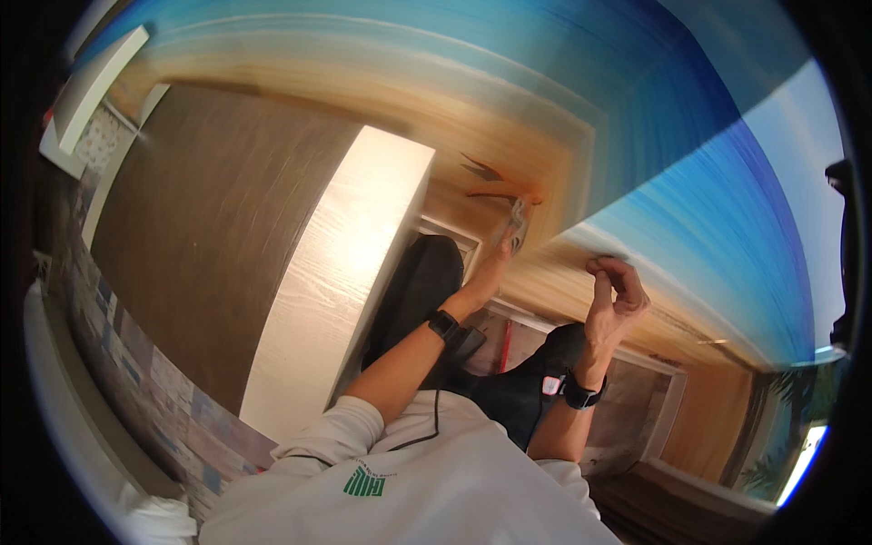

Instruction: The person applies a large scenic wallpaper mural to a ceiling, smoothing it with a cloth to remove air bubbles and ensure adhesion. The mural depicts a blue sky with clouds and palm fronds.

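My left hand (502, 253) is raised to a wall mural (381, 61) of blue sea and sand. In it is a crumpled grey-and-white thing (518, 223), perhaps a cloth, blurred. It lies over an orange and dark painted shape (501, 187), close to the wall's inner corner. My right hand (618, 293) is by the adjoining mural wall (722, 225), its thumb and fingers curled towards each other. Whether anything small is between those fingertips cannot be told. Each wrist wears a black band.
Left of my knees stands a block with a pale wood-grain top (347, 225), beside a wide brown surface (211, 225). Patchwork-patterned flooring (163, 381) runs along the lower left. Below the murals are white-framed panels (664, 415). A thin red stick (505, 346) shows between my legs.
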Demonstrator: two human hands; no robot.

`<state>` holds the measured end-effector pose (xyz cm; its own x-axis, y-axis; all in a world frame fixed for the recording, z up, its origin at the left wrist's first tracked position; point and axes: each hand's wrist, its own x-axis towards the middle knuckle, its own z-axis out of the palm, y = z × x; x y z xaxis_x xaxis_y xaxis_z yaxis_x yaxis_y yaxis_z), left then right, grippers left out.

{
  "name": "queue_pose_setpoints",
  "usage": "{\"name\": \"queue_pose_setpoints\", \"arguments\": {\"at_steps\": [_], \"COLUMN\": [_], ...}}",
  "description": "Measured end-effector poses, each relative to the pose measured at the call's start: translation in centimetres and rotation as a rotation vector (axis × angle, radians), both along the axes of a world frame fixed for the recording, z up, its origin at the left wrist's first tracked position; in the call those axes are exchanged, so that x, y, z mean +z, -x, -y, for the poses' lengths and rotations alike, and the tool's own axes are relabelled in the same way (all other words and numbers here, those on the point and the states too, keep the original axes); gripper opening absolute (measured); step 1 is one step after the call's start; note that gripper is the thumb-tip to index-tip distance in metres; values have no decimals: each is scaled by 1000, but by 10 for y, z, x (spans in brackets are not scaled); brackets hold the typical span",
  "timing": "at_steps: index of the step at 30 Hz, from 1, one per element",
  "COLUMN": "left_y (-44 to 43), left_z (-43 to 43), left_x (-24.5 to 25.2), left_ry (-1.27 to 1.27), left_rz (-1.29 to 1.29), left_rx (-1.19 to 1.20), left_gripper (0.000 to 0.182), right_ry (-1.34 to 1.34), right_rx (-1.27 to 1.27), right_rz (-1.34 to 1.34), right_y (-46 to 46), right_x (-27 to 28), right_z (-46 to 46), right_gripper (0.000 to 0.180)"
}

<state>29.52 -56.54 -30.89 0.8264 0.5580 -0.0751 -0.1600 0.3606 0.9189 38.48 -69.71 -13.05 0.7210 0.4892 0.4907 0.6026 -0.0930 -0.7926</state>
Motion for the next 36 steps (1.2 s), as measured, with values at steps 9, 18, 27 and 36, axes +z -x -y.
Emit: {"name": "queue_pose_setpoints", "arguments": {"at_steps": [9,18,27,36], "left_y": [-14,-40,-55,-58], "left_z": [-17,-48,-75,-67], "left_x": [-70,-134,-132,-105], "left_ry": [414,547,575,555], "left_rz": [-428,-561,-476,-311], "left_rx": [-21,31,-22,-26], "left_gripper": [96,93,90,84], "right_ry": [-2,18,3,-97], "right_rx": [32,25,-6,-27], "right_rz": [-46,-235,-216,-266], "right_y": [-2,5,9,5], "right_x": [-1,11,11,2], "right_z": [1,-2,-4,-3], "right_gripper": [13,15,14,15]}}
